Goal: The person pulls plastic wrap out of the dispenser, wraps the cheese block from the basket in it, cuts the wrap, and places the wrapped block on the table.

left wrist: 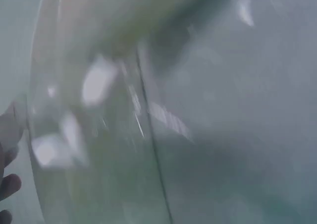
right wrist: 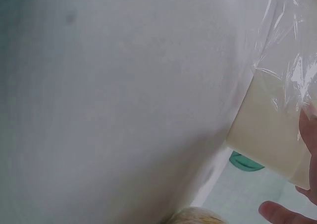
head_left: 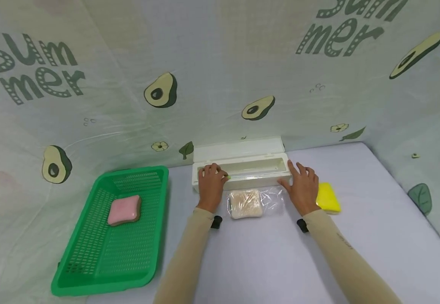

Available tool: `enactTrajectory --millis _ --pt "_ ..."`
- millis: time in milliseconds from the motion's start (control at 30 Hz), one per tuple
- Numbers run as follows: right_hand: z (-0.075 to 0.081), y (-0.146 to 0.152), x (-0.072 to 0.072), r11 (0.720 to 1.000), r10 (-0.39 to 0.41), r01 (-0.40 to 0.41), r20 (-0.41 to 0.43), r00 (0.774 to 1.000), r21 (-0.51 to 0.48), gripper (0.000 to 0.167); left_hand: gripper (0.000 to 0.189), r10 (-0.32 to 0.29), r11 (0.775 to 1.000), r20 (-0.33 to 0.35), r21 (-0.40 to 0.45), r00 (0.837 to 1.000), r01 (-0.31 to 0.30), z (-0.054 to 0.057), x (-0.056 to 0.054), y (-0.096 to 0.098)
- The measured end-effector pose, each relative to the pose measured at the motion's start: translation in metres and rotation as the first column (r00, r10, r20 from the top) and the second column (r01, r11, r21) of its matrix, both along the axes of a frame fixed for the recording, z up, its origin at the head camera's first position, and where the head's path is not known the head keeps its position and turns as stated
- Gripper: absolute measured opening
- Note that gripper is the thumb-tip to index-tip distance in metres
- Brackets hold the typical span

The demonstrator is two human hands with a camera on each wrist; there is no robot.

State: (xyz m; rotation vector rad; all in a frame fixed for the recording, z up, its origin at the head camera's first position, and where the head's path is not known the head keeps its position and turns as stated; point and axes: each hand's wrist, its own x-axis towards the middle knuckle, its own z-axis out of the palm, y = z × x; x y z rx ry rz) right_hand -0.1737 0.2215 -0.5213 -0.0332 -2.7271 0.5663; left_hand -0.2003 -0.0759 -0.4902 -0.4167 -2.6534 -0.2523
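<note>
I have my left grip (head_left: pixel 211 188) pinching a small green piece (head_left: pixel 228 177); my right grip (head_left: pixel 304 186), fingers spread, touches the white box (head_left: pixel 269 181) between them. Just nearer than both grips lies a film-wrapped block (head_left: pixel 245 204).

White table (head_left: pixel 261 261): basket (head_left: pixel 160 228), box (head_left: pixel 254 182), sponges (head_left: pixel 246 204)

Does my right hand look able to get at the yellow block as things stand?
Probably yes: the yellow block lies close beside your right hand, and nothing visible stands between them.
</note>
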Motion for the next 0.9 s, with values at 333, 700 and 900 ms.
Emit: enactTrajectory --millis 333,700,900 --pt "0.002 0.002 -0.001 1.0 -0.01 0.01 0.002 1.0 -0.013 0.08 0.014 0.028 0.995 -0.013 0.095 1.0 -0.026 -0.003 0.003 -0.051" --pt "0.001 -0.002 -0.002 0.999 -0.011 0.011 -0.004 1.0 -0.032 0.081 0.011 0.108 0.978 -0.064 0.186 0.992 -0.094 -0.01 0.007 -0.085" --pt "0.0 -0.003 -0.002 0.999 0.0 0.0 0.008 1.0 -0.037 0.079 0.011 0.159 0.969 -0.07 0.201 0.985 -0.142 -0.013 0.01 -0.092"
